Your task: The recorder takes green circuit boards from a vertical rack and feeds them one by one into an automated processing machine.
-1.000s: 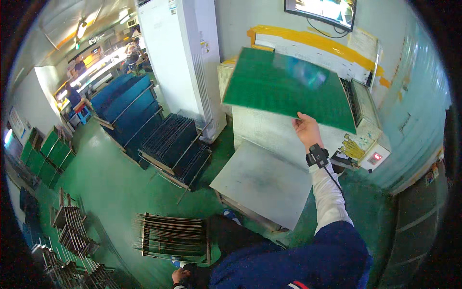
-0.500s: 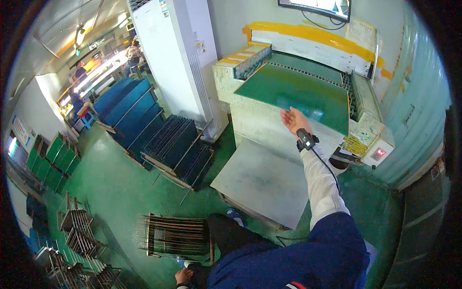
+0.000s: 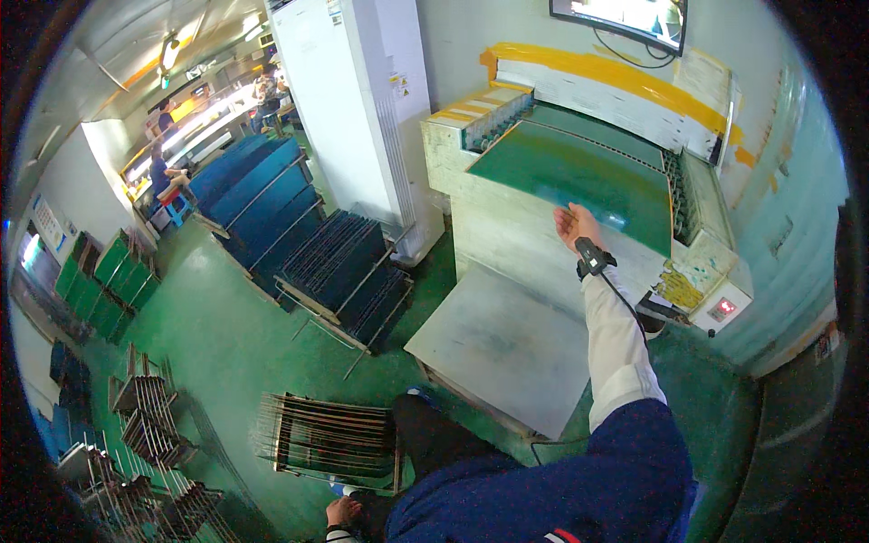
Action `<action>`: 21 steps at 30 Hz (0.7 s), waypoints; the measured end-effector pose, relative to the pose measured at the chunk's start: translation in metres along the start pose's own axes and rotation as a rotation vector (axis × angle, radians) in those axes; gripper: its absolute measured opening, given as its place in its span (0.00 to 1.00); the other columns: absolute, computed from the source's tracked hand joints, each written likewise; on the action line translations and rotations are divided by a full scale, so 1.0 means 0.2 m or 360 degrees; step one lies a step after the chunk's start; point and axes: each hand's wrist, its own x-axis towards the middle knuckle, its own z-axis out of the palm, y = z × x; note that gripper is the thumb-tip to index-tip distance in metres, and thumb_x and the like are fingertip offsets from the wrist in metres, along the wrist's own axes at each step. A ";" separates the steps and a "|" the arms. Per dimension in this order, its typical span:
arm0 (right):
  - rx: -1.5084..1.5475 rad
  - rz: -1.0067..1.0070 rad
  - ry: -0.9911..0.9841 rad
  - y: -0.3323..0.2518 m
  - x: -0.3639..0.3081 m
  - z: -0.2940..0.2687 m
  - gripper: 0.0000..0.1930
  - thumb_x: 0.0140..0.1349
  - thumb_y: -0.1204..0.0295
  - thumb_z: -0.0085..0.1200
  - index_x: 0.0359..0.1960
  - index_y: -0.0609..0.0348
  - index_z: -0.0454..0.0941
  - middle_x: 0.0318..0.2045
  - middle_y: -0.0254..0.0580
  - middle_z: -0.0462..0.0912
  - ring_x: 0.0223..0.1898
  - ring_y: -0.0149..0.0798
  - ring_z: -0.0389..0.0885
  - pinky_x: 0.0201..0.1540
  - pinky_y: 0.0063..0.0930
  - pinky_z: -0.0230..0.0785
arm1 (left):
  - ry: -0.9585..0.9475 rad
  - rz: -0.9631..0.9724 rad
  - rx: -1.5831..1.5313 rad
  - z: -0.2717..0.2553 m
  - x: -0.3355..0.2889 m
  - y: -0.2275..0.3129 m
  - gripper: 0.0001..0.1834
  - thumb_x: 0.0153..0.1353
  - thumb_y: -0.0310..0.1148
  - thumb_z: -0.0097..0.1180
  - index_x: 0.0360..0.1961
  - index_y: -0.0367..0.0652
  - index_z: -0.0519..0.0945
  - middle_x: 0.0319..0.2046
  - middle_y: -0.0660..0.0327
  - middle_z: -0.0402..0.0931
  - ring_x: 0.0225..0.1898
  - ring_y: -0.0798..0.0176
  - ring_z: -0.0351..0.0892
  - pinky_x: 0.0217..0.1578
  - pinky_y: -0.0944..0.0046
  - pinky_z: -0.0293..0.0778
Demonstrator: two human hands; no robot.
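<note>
Just past R hand [image 3: 577, 226], green board [image 3: 579, 181] lies flat on roller machine [image 3: 507, 222]; fingers half-open, seemingly empty. L hand [image 3: 342, 512], well apart: can't tell grip. Board prob. light, stiff, slick; hold by edges.

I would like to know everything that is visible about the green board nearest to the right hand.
The board is thin, flat and apparently rectangular, dark green with a yellowish-brown tint and a glossy face that reflects light near the front. Its right edge looks tan; its material cannot be told. It lies across the top of the machine, with rollers beside it. The right hand is at its front edge; whether they touch is unclear.
</note>
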 end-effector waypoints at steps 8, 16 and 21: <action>-0.0027 -0.0022 -0.0127 0.00 0.09 0.01 0.14 0.54 0.63 0.49 0.32 0.64 0.71 0.25 0.38 0.76 0.24 0.31 0.72 0.27 0.22 0.66 | -0.0112 0.0571 0.0708 0.03 -0.03 0.02 0.09 0.52 0.29 0.50 0.29 0.31 0.71 0.22 0.49 0.74 0.21 0.52 0.76 0.21 0.57 0.75; -0.0007 -0.0055 0.0050 -0.04 0.16 -0.02 0.14 0.53 0.64 0.49 0.32 0.64 0.71 0.24 0.38 0.75 0.22 0.31 0.71 0.25 0.22 0.63 | -0.0182 0.0602 0.1398 0.05 -0.02 0.07 0.08 0.51 0.29 0.52 0.27 0.33 0.71 0.20 0.50 0.73 0.20 0.54 0.75 0.19 0.57 0.73; 0.0022 -0.0148 0.0036 0.01 0.20 0.01 0.11 0.53 0.64 0.50 0.30 0.60 0.70 0.25 0.37 0.75 0.22 0.30 0.71 0.23 0.22 0.64 | -0.0152 0.0630 0.1187 0.08 0.00 0.07 0.10 0.51 0.32 0.53 0.21 0.36 0.71 0.19 0.51 0.74 0.19 0.55 0.74 0.19 0.58 0.72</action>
